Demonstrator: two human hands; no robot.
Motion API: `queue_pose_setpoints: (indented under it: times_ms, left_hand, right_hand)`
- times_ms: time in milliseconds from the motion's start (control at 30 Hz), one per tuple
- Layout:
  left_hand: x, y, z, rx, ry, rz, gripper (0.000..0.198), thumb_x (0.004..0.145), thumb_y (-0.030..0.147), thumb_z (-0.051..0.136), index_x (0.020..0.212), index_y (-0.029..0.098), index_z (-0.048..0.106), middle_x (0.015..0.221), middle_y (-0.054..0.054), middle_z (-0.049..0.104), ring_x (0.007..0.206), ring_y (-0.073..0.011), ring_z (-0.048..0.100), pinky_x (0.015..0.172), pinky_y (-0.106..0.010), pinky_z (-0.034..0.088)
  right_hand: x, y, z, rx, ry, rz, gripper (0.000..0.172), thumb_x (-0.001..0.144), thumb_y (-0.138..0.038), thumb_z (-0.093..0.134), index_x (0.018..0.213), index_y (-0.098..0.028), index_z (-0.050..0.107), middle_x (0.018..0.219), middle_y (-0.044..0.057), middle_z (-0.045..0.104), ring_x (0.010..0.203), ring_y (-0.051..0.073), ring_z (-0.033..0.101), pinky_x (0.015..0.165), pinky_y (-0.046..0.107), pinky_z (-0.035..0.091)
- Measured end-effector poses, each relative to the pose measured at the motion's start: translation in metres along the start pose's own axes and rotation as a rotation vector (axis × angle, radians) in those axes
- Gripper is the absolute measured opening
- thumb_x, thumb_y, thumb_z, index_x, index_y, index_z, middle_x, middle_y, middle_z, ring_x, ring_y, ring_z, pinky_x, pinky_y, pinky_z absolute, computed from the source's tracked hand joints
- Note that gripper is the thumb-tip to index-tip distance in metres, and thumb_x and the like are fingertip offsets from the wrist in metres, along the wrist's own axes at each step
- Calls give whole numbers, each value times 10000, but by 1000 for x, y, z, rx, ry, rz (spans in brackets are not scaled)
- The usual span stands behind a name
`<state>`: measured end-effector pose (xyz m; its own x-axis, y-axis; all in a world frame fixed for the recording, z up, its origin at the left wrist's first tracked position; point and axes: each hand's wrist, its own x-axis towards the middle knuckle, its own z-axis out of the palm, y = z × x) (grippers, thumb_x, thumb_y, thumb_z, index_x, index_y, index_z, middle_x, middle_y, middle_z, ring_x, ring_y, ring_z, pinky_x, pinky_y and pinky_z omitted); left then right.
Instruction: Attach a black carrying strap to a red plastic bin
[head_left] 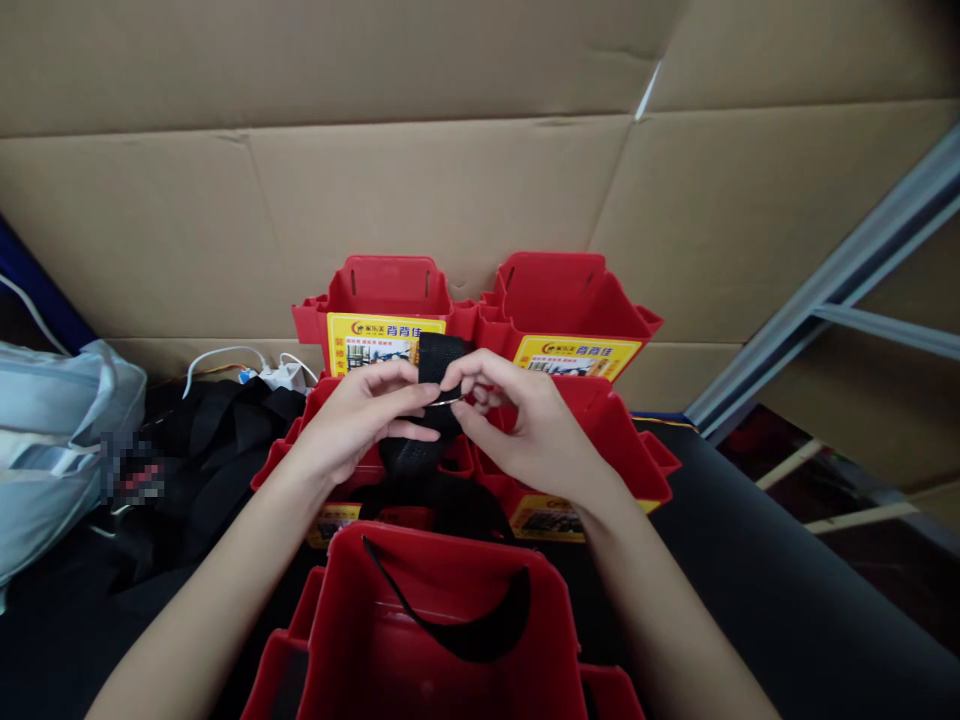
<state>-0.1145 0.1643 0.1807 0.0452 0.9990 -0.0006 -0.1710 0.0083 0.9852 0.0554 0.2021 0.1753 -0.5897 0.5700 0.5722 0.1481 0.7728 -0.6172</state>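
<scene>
A wide black webbing strap (441,352) hangs between my two hands, with a thin shiny metal piece (444,402), perhaps a buckle, across it. My left hand (367,412) pinches the strap and the metal piece's left end between thumb and fingers. At the other end, my right hand (517,412) is closed with thumb and forefinger on the metal piece. Below them stands an open red plastic box (450,555) with small side pockets. A black strap loop (480,635) passes through slots in its wall and sags inside.
More red boxes with yellow labels (581,352) stand behind my hands, against a cardboard wall (435,190). Left lie a heap of black straps (225,430), a white plug (283,376) with cables, and a pale blue bag (52,430). A metal frame (832,280) rises at the right.
</scene>
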Motion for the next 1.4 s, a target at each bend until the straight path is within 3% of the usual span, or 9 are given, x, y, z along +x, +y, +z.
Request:
queue_pose_setpoints:
  times_ms: [67,233,300,433,667,900,1033,1200,1400]
  left_hand:
    - [0,-1,2,7,39,41,170,661,197,704,688,117,557,624,41,513,580,-44,516,590,-226,577]
    - [1,-4,6,-40,133,169,161,678,191,687,641,121,548,642,35,556,606,-54,545,577,-202,570]
    - [1,-5,7,-58,163,209,166,676,183,685,620,121,542,638,37,560,612,-57,552,582,-202,569]
    - [2,-6,6,-74,162,219,194,654,178,702,593,114,530,675,27,580,647,-74,575,608,-229,577]
    - [3,-2,1,-222,-30,18,89,703,118,651,781,136,614,717,10,633,629,-82,609,591,-210,570]
    - [5,-1,-3,-251,-69,-92,76,755,132,609,829,116,619,730,-21,641,603,-85,611,488,-141,536]
    - [4,-2,-4,-180,-108,-44,142,764,145,619,905,138,624,761,-10,621,633,-78,603,499,-142,550]
    - [1,1,-5,-59,-213,34,505,682,91,689,1135,252,537,828,21,589,556,-35,545,481,-132,536]
    - [0,2,-7,122,-254,102,568,545,75,771,1023,218,501,837,21,568,589,-73,560,437,-141,502]
  right_hand:
    - [2,1,7,98,40,35,131,795,-116,461,897,-198,456,719,-21,437,597,73,415,534,190,400]
    - [5,3,29,209,349,196,242,757,-203,560,944,-210,408,910,35,468,754,111,486,532,196,454]
    - [6,4,33,201,401,249,210,746,-246,594,873,-195,434,898,41,467,768,122,495,549,214,466]
    - [6,4,30,175,322,262,131,769,-265,576,728,-167,500,838,32,473,726,113,489,553,227,451]
    - [4,1,19,179,163,265,130,758,-212,552,666,-162,475,796,13,440,696,100,464,515,203,406]
    - [3,-4,6,243,-6,275,129,730,-132,516,633,-159,435,798,11,404,673,88,437,511,190,384]
    - [2,-6,2,222,9,280,124,732,-126,493,629,-157,432,803,13,417,666,87,423,524,198,367]
    - [-1,-11,3,18,50,252,163,709,-113,502,585,-157,405,669,-22,379,573,70,354,525,215,304]
    - [0,-14,1,103,-26,304,137,741,-136,495,621,-156,432,602,-36,413,553,63,366,520,202,304]
